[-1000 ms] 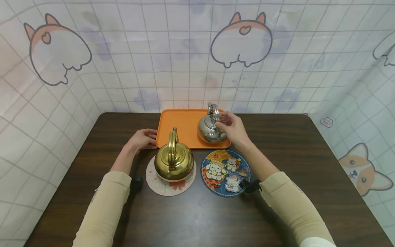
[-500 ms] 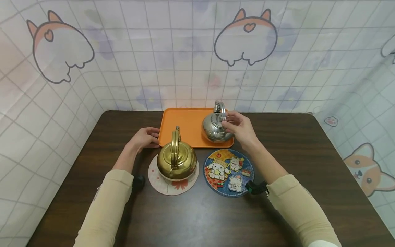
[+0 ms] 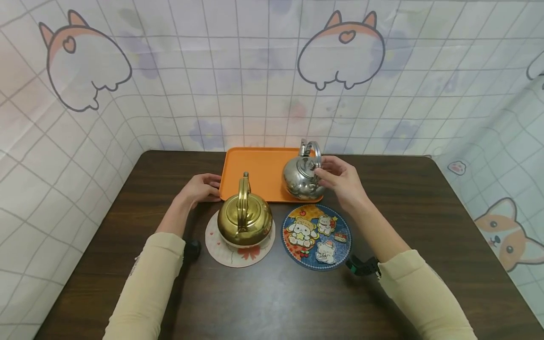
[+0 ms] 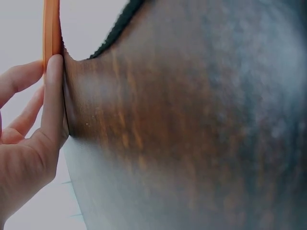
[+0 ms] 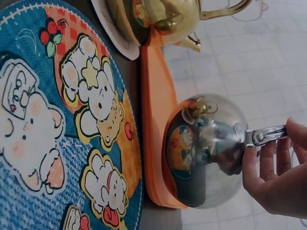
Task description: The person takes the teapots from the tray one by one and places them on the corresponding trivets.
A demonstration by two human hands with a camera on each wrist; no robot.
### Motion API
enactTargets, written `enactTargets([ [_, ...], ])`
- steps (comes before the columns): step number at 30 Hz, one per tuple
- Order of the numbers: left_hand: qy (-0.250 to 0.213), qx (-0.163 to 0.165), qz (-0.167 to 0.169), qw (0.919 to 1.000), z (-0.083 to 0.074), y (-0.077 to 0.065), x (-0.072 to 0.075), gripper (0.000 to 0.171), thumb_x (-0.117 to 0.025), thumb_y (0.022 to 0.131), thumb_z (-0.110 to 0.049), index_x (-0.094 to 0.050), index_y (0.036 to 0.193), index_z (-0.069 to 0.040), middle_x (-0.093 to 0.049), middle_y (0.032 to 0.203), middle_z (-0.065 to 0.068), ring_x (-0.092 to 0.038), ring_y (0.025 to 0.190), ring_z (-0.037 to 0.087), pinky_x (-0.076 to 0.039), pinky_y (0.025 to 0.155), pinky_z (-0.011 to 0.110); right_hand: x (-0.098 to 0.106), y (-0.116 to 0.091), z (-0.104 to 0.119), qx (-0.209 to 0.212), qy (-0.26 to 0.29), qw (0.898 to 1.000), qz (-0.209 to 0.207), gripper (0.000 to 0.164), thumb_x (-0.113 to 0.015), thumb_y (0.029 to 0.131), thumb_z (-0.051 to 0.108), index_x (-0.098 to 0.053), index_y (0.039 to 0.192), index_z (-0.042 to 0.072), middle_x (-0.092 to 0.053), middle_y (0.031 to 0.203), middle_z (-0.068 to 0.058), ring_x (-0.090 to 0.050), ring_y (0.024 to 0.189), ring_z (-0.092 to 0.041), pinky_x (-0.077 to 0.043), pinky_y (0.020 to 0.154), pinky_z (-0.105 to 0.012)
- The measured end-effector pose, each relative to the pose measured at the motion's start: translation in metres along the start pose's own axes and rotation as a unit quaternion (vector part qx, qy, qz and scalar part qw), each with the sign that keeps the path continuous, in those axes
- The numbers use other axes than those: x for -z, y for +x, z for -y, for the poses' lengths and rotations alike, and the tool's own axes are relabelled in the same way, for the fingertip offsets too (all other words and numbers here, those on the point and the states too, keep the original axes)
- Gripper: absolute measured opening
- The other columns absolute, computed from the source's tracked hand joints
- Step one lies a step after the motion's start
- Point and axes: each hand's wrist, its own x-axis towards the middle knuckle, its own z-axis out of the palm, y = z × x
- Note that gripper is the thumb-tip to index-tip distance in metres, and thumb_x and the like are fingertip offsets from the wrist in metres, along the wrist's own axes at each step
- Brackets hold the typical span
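My right hand [image 3: 342, 177] grips the arched handle [image 5: 266, 135] of a shiny silver kettle [image 3: 301, 182], thumb on one side and fingers on the other. The kettle overlaps the right end of an orange tray [image 3: 257, 165] in the head view. At the tray's left edge, my left hand [image 3: 201, 188] rests with fingers loosely extended; in the left wrist view the thumb [image 4: 55, 91] and index fingertip touch the tray's rim [image 4: 51, 33]. A gold kettle [image 3: 244, 219] stands in front of the tray, handle upright, held by neither hand.
Under the gold kettle lies a round pale mat [image 3: 218, 250] with a red bow print. To its right is a round blue mat [image 3: 316, 238] with cartoon animals, below my right forearm. A patterned cloth [image 3: 255, 71] hangs behind the dark wooden table [image 3: 272, 297].
The silver kettle has shifted slightly right along the tray with my right hand. My left hand stays at the tray's edge. The whole head view has shifted a little.
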Motion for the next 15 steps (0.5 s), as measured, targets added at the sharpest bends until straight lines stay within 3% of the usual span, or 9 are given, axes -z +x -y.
enactTargets([
  [7,0.000,0.001,0.000,1.0000,-0.001,-0.004,0.001,0.064,-0.061,0.093,0.016,-0.041,0.152,0.005,-0.047,0.139,0.029,-0.065,0.106,0.034,-0.061,0.089,0.037,0.007,-0.011,0.003,-0.011,0.010,1.000,0.001,0.040,-0.068,0.101,0.010,-0.054,0.134,-0.007,-0.059,0.108,-0.006,-0.061,0.100,-0.017,-0.060,0.087,-0.032],
  [15,0.000,-0.001,0.002,1.0000,0.000,-0.003,-0.001,0.064,-0.062,0.092,0.015,-0.041,0.152,0.005,-0.048,0.139,0.028,-0.065,0.106,0.034,-0.061,0.090,0.038,0.014,-0.028,0.006,-0.012,-0.009,1.000,0.008,0.041,-0.068,0.101,0.010,-0.053,0.135,-0.008,-0.059,0.110,-0.007,-0.061,0.102,-0.018,-0.060,0.088,-0.032],
])
